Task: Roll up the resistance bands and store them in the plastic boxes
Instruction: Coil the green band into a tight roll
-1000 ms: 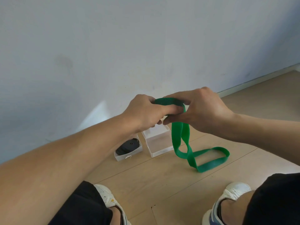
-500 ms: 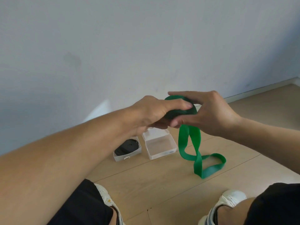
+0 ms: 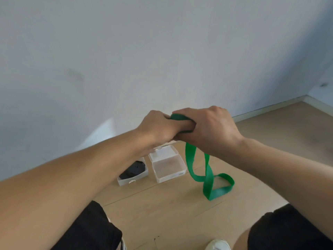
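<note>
Head-worn view, down onto floor (image 3: 180, 210)

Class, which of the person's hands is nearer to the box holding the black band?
Left. The left hand hovers almost above the box with the black band; the right hand is farther right.

Pale grey wall (image 3: 144, 51), white skirting (image 3: 270, 108), wood floor (image 3: 171, 213)

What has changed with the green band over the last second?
Both hands, left hand and right hand, kept winding the green band, so its loose tail on the floor grew shorter. The open empty box and the box with the black band stayed put.
</note>
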The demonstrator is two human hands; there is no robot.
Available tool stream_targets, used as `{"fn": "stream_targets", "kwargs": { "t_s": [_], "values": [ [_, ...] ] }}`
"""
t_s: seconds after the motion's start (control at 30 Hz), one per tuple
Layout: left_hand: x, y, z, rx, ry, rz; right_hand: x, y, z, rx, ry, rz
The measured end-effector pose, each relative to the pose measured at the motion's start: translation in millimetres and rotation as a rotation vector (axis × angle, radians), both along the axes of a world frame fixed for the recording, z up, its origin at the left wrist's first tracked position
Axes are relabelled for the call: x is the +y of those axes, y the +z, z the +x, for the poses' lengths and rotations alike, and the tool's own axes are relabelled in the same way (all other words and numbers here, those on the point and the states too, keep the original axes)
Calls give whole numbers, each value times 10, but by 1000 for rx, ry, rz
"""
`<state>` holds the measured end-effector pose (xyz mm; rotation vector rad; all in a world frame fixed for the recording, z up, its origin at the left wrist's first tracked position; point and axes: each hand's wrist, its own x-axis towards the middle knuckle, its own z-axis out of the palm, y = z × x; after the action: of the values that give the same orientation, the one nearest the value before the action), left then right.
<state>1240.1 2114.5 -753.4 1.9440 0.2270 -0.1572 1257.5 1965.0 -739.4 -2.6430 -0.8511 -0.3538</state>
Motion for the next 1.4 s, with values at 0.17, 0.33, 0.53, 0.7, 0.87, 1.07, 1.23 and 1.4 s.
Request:
{"fn": "stream_targets", "kwargs": {
  "t_s": [0.17, 0.33, 0.53, 0.7, 0.87, 1.07, 1.23, 1.4],
  "values": [
    [183, 122, -130, 45, -150, -269, -47, 98, -45, 436, 233, 438],
    [323, 272, -186, 39, -230, -479, -38, 135, -35, 396, 322, 522],
    [252, 64, -74, 193, -82, -274, 19, -253, 166, 140, 146, 188],
    [105, -344, -35, 94, 43, -105, 87, -631, 256, 287, 163, 180],
    [311, -571, 128, 124, 95, 56, 80, -962, 412, 705, 115, 281],
    [633, -644, 436, 160, 156, 33, 134, -1180, 730, 782, -64, 302],
    [776, -759, 592, 182, 211, 47, 161, -1168, 848, 1162, 151, 511],
    [754, -768, 659, 169, 185, 34, 253, -1119, 829, 1189, 195, 661]
  ]
}}
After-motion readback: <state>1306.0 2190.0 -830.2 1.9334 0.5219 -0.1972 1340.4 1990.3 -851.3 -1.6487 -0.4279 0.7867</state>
